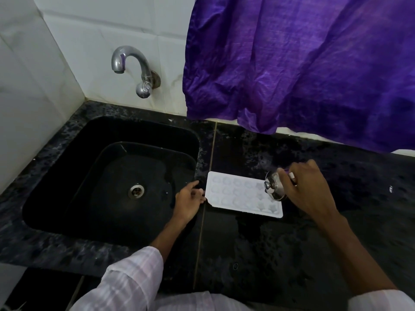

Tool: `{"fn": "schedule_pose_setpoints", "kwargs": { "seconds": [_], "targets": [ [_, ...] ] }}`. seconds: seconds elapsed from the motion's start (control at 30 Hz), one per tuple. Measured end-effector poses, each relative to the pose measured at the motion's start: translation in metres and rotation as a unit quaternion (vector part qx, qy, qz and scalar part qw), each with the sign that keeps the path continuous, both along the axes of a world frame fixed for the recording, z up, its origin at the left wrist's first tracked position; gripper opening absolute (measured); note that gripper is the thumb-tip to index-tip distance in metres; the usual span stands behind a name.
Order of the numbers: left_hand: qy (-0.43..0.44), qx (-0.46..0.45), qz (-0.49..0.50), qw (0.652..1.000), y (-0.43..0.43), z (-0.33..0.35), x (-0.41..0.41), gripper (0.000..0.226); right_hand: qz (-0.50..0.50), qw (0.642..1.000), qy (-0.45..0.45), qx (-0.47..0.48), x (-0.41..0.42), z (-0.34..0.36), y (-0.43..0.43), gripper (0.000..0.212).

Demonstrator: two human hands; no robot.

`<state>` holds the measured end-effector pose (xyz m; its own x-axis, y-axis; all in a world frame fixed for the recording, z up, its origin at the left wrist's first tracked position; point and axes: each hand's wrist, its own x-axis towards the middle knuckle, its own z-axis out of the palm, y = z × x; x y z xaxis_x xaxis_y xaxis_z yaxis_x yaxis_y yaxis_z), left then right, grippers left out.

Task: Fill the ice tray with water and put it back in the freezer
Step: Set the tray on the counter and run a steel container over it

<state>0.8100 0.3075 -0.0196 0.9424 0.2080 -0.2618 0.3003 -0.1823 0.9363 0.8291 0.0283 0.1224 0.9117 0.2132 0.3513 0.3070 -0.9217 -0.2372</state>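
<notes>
A white ice tray lies flat on the black counter, just right of the sink. My left hand touches the tray's left edge with its fingertips. My right hand grips a small steel cup, tipped on its side over the tray's right end, its mouth facing left and down. The tray's cells look pale and glossy; I cannot tell how much water they hold.
A black sink with a steel drain fills the left. A chrome tap juts from the white tiled wall above it. A purple cloth hangs over the counter's back right.
</notes>
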Motion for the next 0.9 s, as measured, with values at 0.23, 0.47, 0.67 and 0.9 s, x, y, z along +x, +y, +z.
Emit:
{"fn": "schedule_pose_setpoints", "kwargs": {
  "seconds": [0.23,0.47,0.67,0.9],
  "targets": [
    [-0.003,0.009,-0.005,1.000,-0.001,0.001,0.002,0.040,-0.025,1.000,-0.005,0.000,0.006,-0.002,-0.011,0.047],
    [0.000,0.020,-0.003,1.000,-0.003,-0.004,0.003,0.040,-0.014,1.000,0.016,-0.022,0.006,-0.006,-0.021,0.048],
    [-0.001,0.009,-0.004,1.000,-0.006,-0.003,0.003,0.039,0.000,1.000,0.007,-0.002,0.001,-0.003,-0.021,0.047],
    [0.004,0.018,-0.004,1.000,-0.006,-0.001,0.002,0.039,-0.002,0.999,0.044,-0.009,0.002,-0.018,-0.027,0.053]
  ]
}}
